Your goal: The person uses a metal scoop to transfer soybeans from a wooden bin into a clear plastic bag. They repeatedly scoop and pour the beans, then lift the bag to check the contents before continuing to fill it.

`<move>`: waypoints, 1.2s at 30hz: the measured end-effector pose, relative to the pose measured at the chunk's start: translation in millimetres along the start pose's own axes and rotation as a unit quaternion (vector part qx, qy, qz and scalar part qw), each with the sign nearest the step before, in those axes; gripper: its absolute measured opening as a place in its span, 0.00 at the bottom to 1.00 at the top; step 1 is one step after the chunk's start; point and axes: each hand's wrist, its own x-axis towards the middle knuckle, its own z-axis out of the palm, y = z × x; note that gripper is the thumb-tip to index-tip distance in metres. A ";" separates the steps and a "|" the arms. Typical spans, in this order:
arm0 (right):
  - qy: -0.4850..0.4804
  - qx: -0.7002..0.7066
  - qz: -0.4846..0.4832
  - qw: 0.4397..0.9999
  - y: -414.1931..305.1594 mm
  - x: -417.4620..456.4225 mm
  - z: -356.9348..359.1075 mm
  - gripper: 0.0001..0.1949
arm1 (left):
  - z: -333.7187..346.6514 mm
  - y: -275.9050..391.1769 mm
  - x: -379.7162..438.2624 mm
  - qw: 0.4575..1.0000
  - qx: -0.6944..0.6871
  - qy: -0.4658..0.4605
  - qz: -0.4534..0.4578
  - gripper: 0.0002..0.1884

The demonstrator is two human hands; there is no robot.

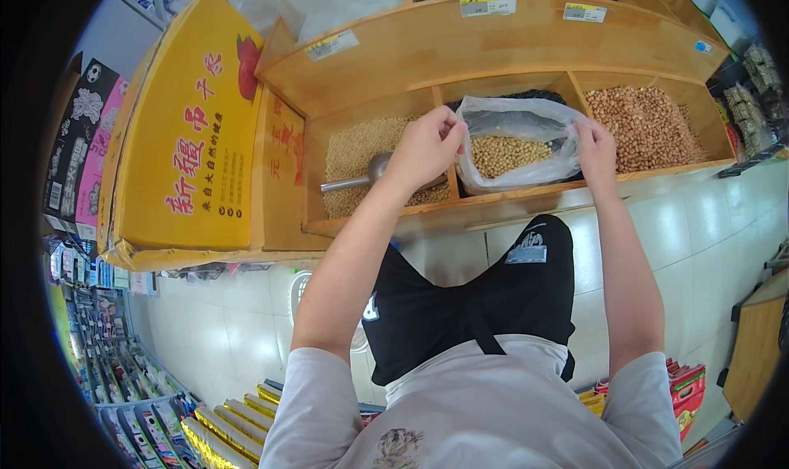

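A clear plastic bag (524, 182) stands with its mouth wide over the middle compartment of a wooden bin, soybeans (506, 154) lying at its bottom. My left hand (434, 145) pinches the bag's left rim, and my right hand (595, 151) grips its right rim. Black beans or similar dark grains (542, 95) show behind the bag. In the left compartment a metal scoop (377, 168) rests on pale beans (363, 145), its handle pointing left; my left forearm partly covers it. Reddish-brown peanuts (644, 127) fill much of the right compartment.
The bin's wooden front edge (542, 190) runs just below the bag. A big yellow cardboard box (185, 142) adjoins the bin at left. Behind rises a wooden divider (419, 50) with price tags. Hanging goods line the lower left, and red packages (685, 389) stand at lower right.
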 end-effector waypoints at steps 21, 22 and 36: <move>-0.036 -0.025 -0.094 0.995 -161.2 41.6 -21.4 0.18 | -41.1 71.6 -16.8 0.924 -0.312 0.144 0.167 0.07; -0.023 -0.027 -0.109 0.993 -163.4 44.5 -18.5 0.18 | -39.6 73.5 -19.0 0.921 -0.319 0.146 0.172 0.07; -0.119 -0.117 -0.027 0.986 -145.6 13.3 -12.1 0.20 | -36.9 67.7 -54.2 0.975 0.043 0.188 0.112 0.07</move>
